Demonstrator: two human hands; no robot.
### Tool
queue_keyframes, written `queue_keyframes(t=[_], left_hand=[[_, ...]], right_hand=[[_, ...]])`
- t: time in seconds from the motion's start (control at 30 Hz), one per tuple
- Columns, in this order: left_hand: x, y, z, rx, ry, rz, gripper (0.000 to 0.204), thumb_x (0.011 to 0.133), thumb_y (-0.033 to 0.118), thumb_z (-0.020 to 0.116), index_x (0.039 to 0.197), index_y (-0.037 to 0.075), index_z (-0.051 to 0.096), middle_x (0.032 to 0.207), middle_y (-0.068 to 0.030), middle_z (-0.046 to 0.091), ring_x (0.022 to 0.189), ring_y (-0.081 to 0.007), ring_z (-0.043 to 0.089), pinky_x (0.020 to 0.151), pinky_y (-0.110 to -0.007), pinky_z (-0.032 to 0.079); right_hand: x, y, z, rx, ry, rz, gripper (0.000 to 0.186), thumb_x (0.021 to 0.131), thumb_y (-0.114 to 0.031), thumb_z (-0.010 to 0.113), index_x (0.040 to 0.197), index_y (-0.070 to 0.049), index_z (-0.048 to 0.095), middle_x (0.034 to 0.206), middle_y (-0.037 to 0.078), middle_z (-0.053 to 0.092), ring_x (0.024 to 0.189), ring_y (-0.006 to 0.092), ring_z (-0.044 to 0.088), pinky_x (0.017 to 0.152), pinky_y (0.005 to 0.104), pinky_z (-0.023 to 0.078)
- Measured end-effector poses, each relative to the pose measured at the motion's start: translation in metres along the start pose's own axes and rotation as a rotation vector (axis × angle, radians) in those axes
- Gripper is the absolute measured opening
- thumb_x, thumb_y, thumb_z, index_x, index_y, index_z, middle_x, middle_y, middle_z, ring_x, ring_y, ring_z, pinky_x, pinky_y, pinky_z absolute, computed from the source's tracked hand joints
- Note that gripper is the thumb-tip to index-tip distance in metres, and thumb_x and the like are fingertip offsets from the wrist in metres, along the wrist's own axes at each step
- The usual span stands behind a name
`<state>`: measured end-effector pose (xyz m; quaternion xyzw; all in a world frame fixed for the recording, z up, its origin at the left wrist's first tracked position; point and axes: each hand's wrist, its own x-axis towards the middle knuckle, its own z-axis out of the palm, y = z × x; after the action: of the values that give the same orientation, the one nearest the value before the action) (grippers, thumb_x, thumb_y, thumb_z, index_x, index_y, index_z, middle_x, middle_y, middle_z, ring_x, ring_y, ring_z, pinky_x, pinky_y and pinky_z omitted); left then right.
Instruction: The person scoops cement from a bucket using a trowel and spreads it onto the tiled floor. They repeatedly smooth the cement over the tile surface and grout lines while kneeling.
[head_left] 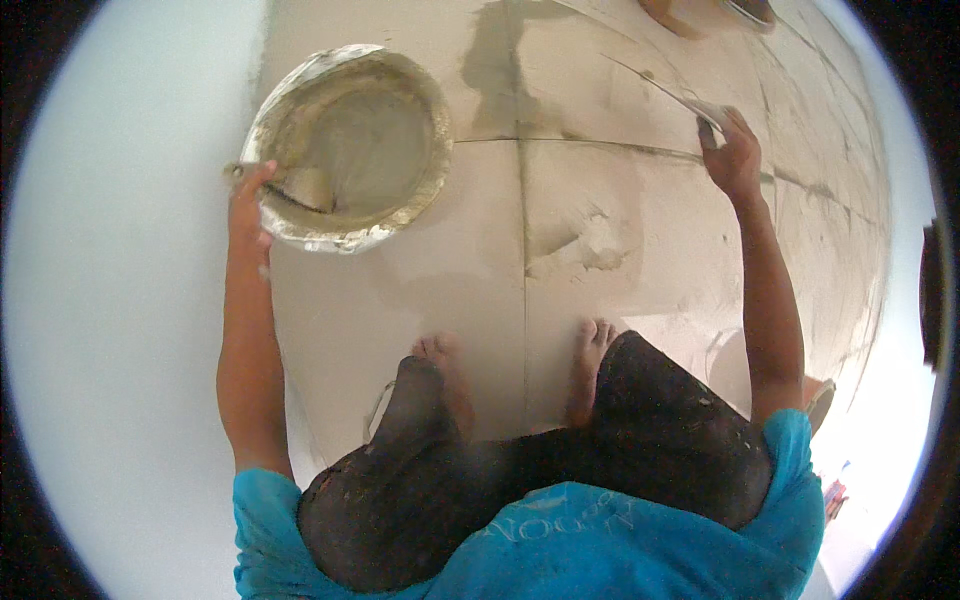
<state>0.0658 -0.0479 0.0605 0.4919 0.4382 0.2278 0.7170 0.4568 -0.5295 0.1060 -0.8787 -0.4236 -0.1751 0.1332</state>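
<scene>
A round, mortar-crusted basin [350,243] stands at the left against the pale wall, with wet grey mix [375,145] inside. My left hand [250,205] is closed at its left rim, thumb over the handle of a scraper [305,187] whose blade lies in the basin. Whether the fingers also grip the rim is hard to see. Out to the right, my right hand [735,155] is closed on a long thin flat-bladed tool [680,98], seen nearly edge-on and pointing to the far left. It is held apart from the basin.
Large beige floor tiles [450,300] lie beneath me, with dark joint lines. A smear of pale paste [590,245] sits between my feet and the far joint. Damp grey stains [490,70] mark the far tiles. Part of a brown container [675,15] shows at the far right.
</scene>
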Motion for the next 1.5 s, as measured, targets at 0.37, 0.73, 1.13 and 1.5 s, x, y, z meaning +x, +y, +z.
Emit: queue_keyframes(t=[0.37, 0.73, 1.13, 1.5], left_hand=[[-0.011, 0.01, -0.011, -0.062, 0.024, 0.003, 0.036, 0.076, 0.009, 0.072, 0.107, -0.004, 0.059, 0.105, -0.0141, 0.059, 0.097, -0.0294, 0.059, 0.086, -0.043, 0.051], [-0.032, 0.043, -0.014, 0.045, 0.149, 0.056, 0.043, 0.073, 0.007, 0.073, 0.11, -0.008, 0.057, 0.103, -0.0151, 0.06, 0.093, -0.0279, 0.061, 0.084, -0.042, 0.052], [-0.04, 0.044, 0.018, 0.093, 0.214, 0.122, 0.043, 0.071, 0.002, 0.072, 0.11, -0.006, 0.056, 0.102, -0.0134, 0.06, 0.091, -0.0252, 0.061, 0.08, -0.038, 0.051], [-0.041, 0.046, 0.025, 0.148, 0.212, 0.197, 0.037, 0.072, 0.001, 0.071, 0.105, -0.006, 0.057, 0.094, -0.0125, 0.062, 0.084, -0.0233, 0.062, 0.073, -0.035, 0.052]], right_hand=[[-0.017, -0.039, -0.008, -0.054, -0.099, -0.005, 0.026, 0.081, -0.008, 0.064, 0.107, -0.014, 0.066, 0.092, 0.007, 0.064, 0.085, 0.0279, 0.062, 0.072, 0.0379, 0.051], [-0.004, -0.07, 0.018, 0.018, -0.198, -0.032, 0.026, 0.083, -0.014, 0.063, 0.107, -0.022, 0.067, 0.095, 0.006, 0.063, 0.088, 0.0252, 0.061, 0.078, 0.039, 0.051], [-0.015, -0.075, 0.032, -0.101, -0.321, 0.07, 0.016, 0.086, -0.019, 0.059, 0.096, -0.008, 0.066, 0.096, 0.012, 0.061, 0.09, 0.0312, 0.059, 0.081, 0.044, 0.047], [-0.014, -0.076, 0.032, -0.057, -0.212, 0.013, 0.029, 0.079, -0.007, 0.06, 0.107, -0.015, 0.065, 0.094, 0.01, 0.061, 0.088, 0.0318, 0.06, 0.078, 0.0424, 0.048]])
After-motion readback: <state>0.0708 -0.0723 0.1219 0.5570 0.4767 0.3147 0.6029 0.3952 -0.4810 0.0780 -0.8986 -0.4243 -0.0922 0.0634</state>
